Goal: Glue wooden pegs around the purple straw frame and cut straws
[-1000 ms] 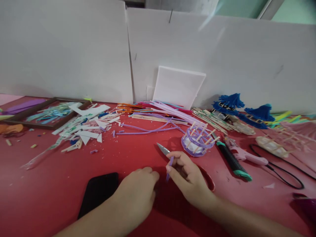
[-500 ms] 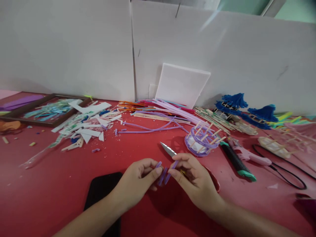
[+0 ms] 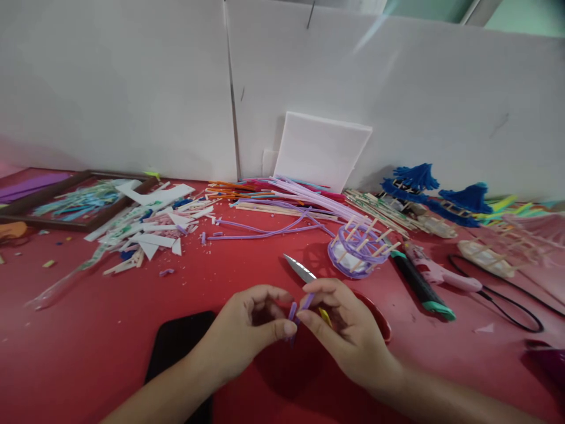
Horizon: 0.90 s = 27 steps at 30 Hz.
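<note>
Near the front of the red table, my left hand (image 3: 249, 327) is closed with thumb and fingers around short purple pipe cleaner pieces (image 3: 292, 312). Facing it, my right hand (image 3: 346, 330) pinches another short purple pipe cleaner piece (image 3: 308, 301) between thumb and forefinger. The pieces are close together, and I cannot tell whether they touch. A pair of scissors (image 3: 300, 269) shows its blade beyond the right hand and a red handle beside it; whether the hand holds them is hidden. Behind stands a round purple pipe cleaner frame (image 3: 353, 270) with upright wooden sticks.
A black phone (image 3: 176, 341) lies under my left forearm. Rightward are a black-and-green cutter (image 3: 419, 285), a pink glue gun (image 3: 445, 277) with its cable, and blue-roofed models (image 3: 463, 203). Long pipe cleaners (image 3: 309, 197) lie at the back; paper scraps (image 3: 154, 238) at left.
My left fingers have shifted on the purple pieces, with the thumb now lower and farther right. The pieces have turned more upright. The whole view has moved slightly.
</note>
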Motion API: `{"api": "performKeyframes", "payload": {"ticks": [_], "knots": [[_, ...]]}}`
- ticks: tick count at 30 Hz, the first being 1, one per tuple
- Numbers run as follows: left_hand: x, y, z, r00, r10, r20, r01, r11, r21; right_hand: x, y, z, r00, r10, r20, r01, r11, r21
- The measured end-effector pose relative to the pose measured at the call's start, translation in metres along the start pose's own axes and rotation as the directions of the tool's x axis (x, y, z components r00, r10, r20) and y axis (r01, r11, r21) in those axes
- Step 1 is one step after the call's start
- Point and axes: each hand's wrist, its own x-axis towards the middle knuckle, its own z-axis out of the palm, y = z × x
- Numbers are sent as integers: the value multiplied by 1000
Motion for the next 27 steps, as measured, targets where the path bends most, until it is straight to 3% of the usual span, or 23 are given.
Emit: {"api": "performKeyframes", "payload": {"ticks": [13,19,23,27], "knots": [[-3,3,1,995,-42,92,56,986,-156,0,-6,2,1000,-6,0,6,999,-34],[-4,4,3,987,-37,157,63,984,-167,-1,-5,0,996,-49,69,51,998,-33],[-3,5,2,995,16,98,2,983,-182,-1,-6,-3,997,-63,46,65,997,-49],[1,4,-3,1000,13,10,-10,967,-256,0,-10,-4,979,-185,89,201,955,-218]]}}
